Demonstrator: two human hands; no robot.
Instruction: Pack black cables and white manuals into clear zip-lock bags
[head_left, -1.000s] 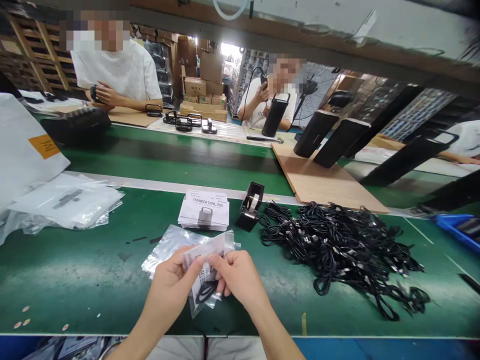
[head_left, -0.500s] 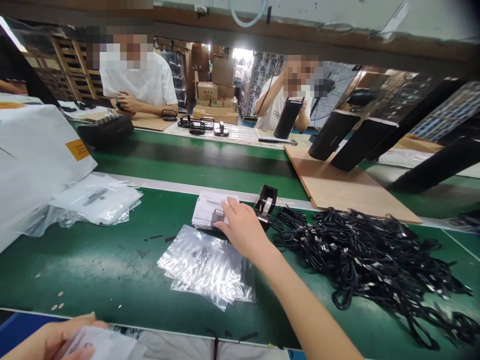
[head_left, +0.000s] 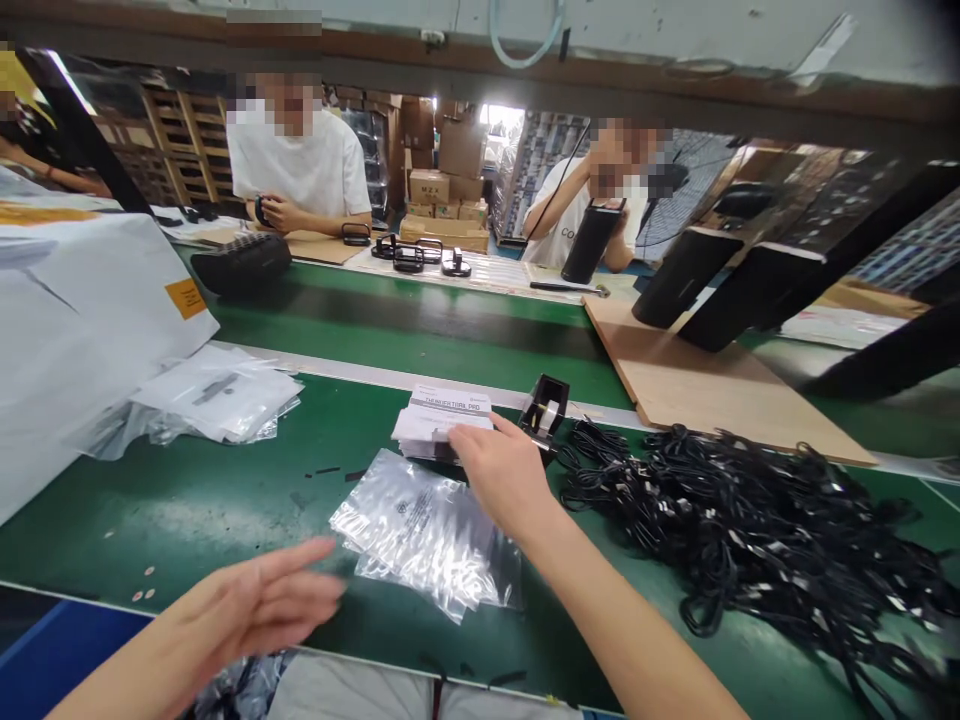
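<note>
My right hand (head_left: 506,470) is at the front right of a stack of white printed booklets (head_left: 452,397), its fingers closed on the front edge of a top booklet (head_left: 431,425). That booklet lies shifted toward me and partly covers the print below. My left hand (head_left: 262,600) holds nothing, fingers stretched out and slightly blurred, above the green bench just left of a pile of clear plastic bags (head_left: 420,530). Beside the booklets, behind my right hand, stands a black tape dispenser (head_left: 545,408).
Bundled black cables (head_left: 742,520) spread over the right side. Bagged leaflets (head_left: 225,395) lie at left, by a large white bag (head_left: 90,320). Behind, a wooden board (head_left: 720,390) bears black cylindrical speakers (head_left: 750,297). Two people in white shirts (head_left: 300,160) work across the bench.
My left hand has let go of the small bagged leaflet and risen rightward over the bench. My right hand has drawn back slightly, shifting a top booklet toward me. The view has shifted slightly.
</note>
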